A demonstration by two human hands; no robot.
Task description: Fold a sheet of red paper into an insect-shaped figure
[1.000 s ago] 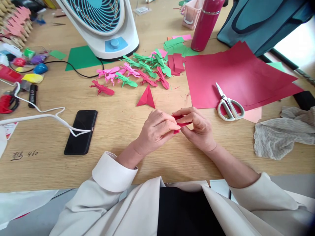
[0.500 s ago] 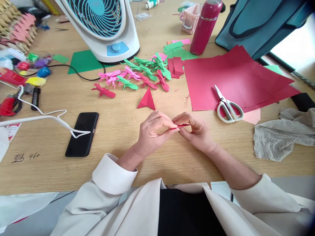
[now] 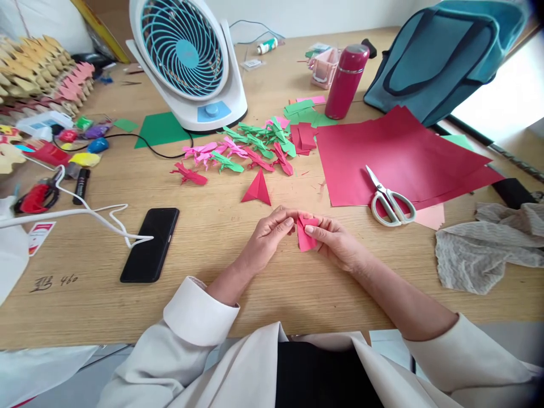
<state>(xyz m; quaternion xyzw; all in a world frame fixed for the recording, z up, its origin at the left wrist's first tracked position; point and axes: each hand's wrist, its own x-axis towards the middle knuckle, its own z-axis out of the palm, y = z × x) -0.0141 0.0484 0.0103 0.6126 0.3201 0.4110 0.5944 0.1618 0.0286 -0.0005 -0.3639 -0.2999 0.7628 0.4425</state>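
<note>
A small piece of folded red paper (image 3: pixel 306 241) is held up just above the table, its broad face turned toward me. My right hand (image 3: pixel 335 241) pinches it from the right, thumb on the front and fingers behind. At its upper left edge, my left hand (image 3: pixel 270 235) has curled fingers against the paper, with the thumb bent beside them; the fingertips are partly hidden. Beyond my hands stands a red folded paper triangle (image 3: pixel 257 188). Behind it lie several small folded figures in green (image 3: pixel 228 162), pink (image 3: pixel 199 152) and red (image 3: pixel 189 173).
White-handled scissors (image 3: pixel 389 201) rest on large red sheets (image 3: pixel 399 153) at right. A grey cloth (image 3: pixel 471 249) lies nearer me. At left are a phone (image 3: pixel 149 245) and white cable (image 3: pixel 85 211). A fan (image 3: pixel 187 62), red bottle (image 3: pixel 346 85) and blue bag (image 3: pixel 437 62) stand behind.
The red paper, seen edge-on between both hands before, is now turned upright with its face showing. My left thumb has drawn back from it. The camera view has tilted up slightly.
</note>
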